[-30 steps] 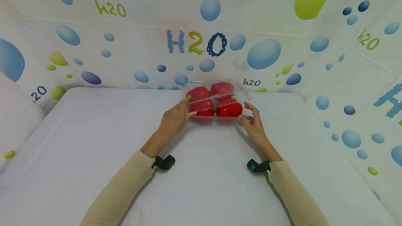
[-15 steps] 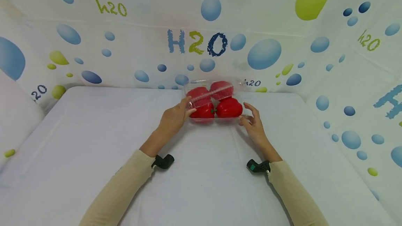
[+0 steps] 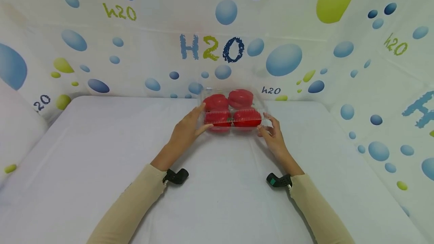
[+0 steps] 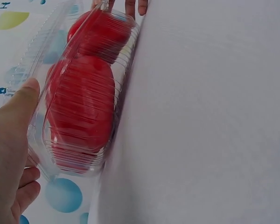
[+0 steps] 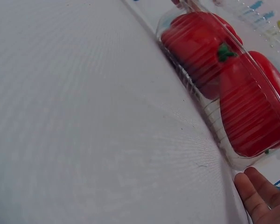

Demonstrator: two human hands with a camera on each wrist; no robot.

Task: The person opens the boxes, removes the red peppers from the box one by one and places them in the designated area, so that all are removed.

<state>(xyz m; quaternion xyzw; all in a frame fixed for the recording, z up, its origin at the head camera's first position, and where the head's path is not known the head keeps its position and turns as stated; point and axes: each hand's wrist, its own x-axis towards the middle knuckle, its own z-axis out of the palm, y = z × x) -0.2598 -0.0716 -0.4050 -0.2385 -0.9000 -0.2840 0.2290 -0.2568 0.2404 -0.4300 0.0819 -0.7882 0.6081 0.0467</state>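
Note:
A clear plastic clamshell container (image 3: 234, 128) stands at the far middle of the table, with several red bell peppers (image 3: 240, 98) inside. Its ribbed lid edge (image 3: 245, 111) lies across the front peppers. My left hand (image 3: 185, 129) grips the container's left end. In the left wrist view, the thumb (image 4: 28, 95) is at the rim, with curled fingers (image 4: 30, 186) lower down. My right hand (image 3: 274, 134) holds the right front corner, thumb and fingers bent around it. In the right wrist view, two fingertips (image 5: 245, 179) show right at the corner, and a green stem (image 5: 225, 52) shows through the plastic.
A white cloth covers the table (image 3: 217, 199). Close behind the container, a backdrop (image 3: 145, 55) with blue and green drops and H2O lettering rises. Both wrists carry a small black camera (image 3: 178, 176).
The lid's front edge first rose back, uncovering the front peppers, then came down toward the front and now lies more level. Both hands stay at the container's ends.

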